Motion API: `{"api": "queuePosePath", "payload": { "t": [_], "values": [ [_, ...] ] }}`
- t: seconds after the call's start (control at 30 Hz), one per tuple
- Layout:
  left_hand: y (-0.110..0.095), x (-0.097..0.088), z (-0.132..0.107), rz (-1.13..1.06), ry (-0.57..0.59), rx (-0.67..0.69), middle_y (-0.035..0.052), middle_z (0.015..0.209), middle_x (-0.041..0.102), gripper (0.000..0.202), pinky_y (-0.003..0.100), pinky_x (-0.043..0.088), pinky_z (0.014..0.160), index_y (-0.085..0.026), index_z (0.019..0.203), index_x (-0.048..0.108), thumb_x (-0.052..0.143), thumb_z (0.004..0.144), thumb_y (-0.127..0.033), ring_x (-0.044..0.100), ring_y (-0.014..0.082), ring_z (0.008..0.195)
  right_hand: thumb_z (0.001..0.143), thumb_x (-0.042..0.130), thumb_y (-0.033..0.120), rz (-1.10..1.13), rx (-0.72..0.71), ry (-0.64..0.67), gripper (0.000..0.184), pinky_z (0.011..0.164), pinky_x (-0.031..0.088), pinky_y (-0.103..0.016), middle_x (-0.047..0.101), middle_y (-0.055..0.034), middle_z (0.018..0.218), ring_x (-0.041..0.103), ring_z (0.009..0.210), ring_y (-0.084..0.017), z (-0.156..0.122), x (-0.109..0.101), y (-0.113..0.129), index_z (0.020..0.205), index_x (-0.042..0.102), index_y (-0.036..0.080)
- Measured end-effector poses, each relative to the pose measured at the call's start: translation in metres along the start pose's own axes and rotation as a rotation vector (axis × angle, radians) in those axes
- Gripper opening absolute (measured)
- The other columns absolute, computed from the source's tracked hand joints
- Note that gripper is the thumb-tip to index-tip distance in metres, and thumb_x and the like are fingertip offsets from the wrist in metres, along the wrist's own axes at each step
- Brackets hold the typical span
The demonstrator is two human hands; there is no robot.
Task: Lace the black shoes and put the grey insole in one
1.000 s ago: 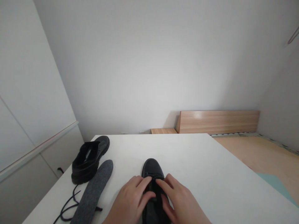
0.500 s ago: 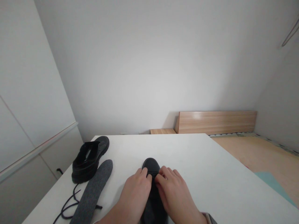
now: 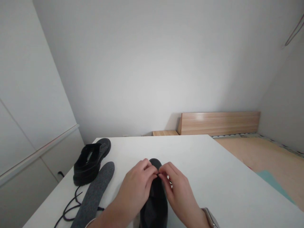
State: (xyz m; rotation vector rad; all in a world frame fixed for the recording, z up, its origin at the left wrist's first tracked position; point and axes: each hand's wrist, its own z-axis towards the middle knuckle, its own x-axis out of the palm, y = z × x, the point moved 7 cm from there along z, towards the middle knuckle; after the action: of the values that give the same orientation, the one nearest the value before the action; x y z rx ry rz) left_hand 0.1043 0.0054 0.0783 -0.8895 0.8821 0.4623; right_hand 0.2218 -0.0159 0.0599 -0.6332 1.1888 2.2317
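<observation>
A black shoe (image 3: 154, 205) lies on the white table (image 3: 213, 183) right in front of me, toe pointing away. My left hand (image 3: 136, 186) and my right hand (image 3: 177, 188) hover over its front part, fingertips pinched together and meeting above the toe. Whatever they pinch is too small to make out. A watch sits on my right wrist.
A second black shoe (image 3: 91, 160) stands at the table's left edge. A grey insole (image 3: 95, 193) lies beside it, with a loose black lace (image 3: 70, 209) near the front left corner. A white cabinet stands to the left, wooden boards against the far wall.
Both hands have moved forward along the shoe from its middle to its toe. The fingers went from resting flat on it to pinching together.
</observation>
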Motion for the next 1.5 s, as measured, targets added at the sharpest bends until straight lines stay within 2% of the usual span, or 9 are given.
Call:
{"api": "queuePosePath", "payload": {
  "t": [0.1,0.2,0.4,0.6,0.73,1.03,1.2,1.4,1.5],
  "values": [
    [-0.004,-0.044,-0.002,-0.281,-0.281,0.074,0.0034,0.084,0.064,0.018,0.025,0.047,0.072,-0.02,0.085,0.066,0.05,0.093,-0.022,0.06,0.0168,0.079,0.099,0.044,0.019,0.237,-0.019,-0.187,0.014,0.066,0.042,-0.027,0.055,0.0001,0.08,0.054,0.074,-0.016,0.008,-0.028,0.009,0.088,0.053,0.022],
    [-0.001,-0.064,-0.002,-0.407,-0.398,0.056,0.0022,0.079,0.066,0.014,0.025,0.047,0.07,-0.02,0.081,0.067,0.058,0.09,-0.025,0.061,0.016,0.075,0.099,0.047,0.022,0.393,-0.024,-0.317,0.01,0.066,0.044,-0.027,0.057,0.0013,0.077,0.057,0.072,-0.014,0.015,-0.047,0.016,0.092,0.055,0.023],
    [0.007,-0.047,0.001,-0.649,-0.347,-0.086,0.0002,0.075,0.071,0.012,0.021,0.05,0.065,-0.02,0.084,0.068,0.062,0.088,-0.03,0.067,0.0154,0.072,0.097,0.052,0.018,0.598,-0.1,-0.235,0.011,0.067,0.048,-0.027,0.06,0.0006,0.083,0.061,0.072,-0.013,0.022,-0.041,0.034,0.093,0.061,0.023],
    [-0.003,-0.028,0.008,-1.016,-0.178,-0.068,0.0,0.074,0.07,0.012,0.02,0.052,0.067,-0.018,0.085,0.067,0.065,0.086,-0.03,0.066,0.0132,0.069,0.091,0.06,0.011,0.45,-0.248,-0.26,0.014,0.078,0.046,-0.029,0.061,-0.0017,0.09,0.058,0.087,-0.016,0.028,-0.043,0.047,0.089,0.068,0.024],
    [-0.005,-0.023,0.011,-1.14,-0.075,-0.066,0.0007,0.07,0.069,0.013,0.022,0.052,0.07,-0.015,0.085,0.065,0.065,0.087,-0.028,0.064,0.013,0.068,0.09,0.064,0.016,0.527,-0.189,-0.254,0.008,0.079,0.046,-0.03,0.062,-0.0022,0.09,0.059,0.087,-0.017,0.034,-0.041,0.033,0.087,0.068,0.023],
    [0.004,-0.023,0.008,-0.995,-0.113,-0.065,0.0,0.077,0.069,0.009,0.022,0.05,0.074,-0.018,0.089,0.067,0.068,0.085,-0.026,0.065,0.0131,0.075,0.088,0.068,0.026,0.815,0.083,0.059,0.008,0.072,0.048,-0.026,0.067,-0.0013,0.083,0.062,0.077,-0.015,0.033,-0.016,0.012,0.094,0.068,0.021],
    [0.021,-0.025,0.007,-0.98,-0.127,-0.12,-0.0006,0.08,0.068,0.022,0.022,0.049,0.076,-0.021,0.102,0.068,0.071,0.082,-0.028,0.063,0.0133,0.078,0.092,0.063,0.031,0.706,0.102,-0.028,0.011,0.075,0.044,-0.025,0.063,-0.0009,0.085,0.057,0.081,-0.014,0.029,-0.022,0.006,0.089,0.064,0.02],
    [0.045,-0.018,0.0,-1.238,-0.08,-0.134,0.0026,0.084,0.068,0.02,0.032,0.048,0.089,-0.019,0.086,0.065,0.062,0.091,-0.038,0.065,0.019,0.091,0.098,0.055,0.036,1.081,0.153,-0.048,0.013,0.077,0.045,-0.031,0.057,0.003,0.074,0.058,0.073,-0.014,0.017,-0.012,-0.016,0.095,0.053,0.023],
    [0.064,-0.01,-0.01,-1.361,-0.084,-0.176,-0.0006,0.072,0.063,0.021,0.029,0.051,0.075,-0.019,0.084,0.061,0.064,0.09,-0.04,0.063,0.0151,0.071,0.096,0.058,0.035,1.112,0.249,-0.1,0.014,0.064,0.041,-0.026,0.052,0.0044,0.066,0.049,0.062,-0.011,0.003,-0.013,-0.042,0.092,0.055,0.022]
  ]
}}
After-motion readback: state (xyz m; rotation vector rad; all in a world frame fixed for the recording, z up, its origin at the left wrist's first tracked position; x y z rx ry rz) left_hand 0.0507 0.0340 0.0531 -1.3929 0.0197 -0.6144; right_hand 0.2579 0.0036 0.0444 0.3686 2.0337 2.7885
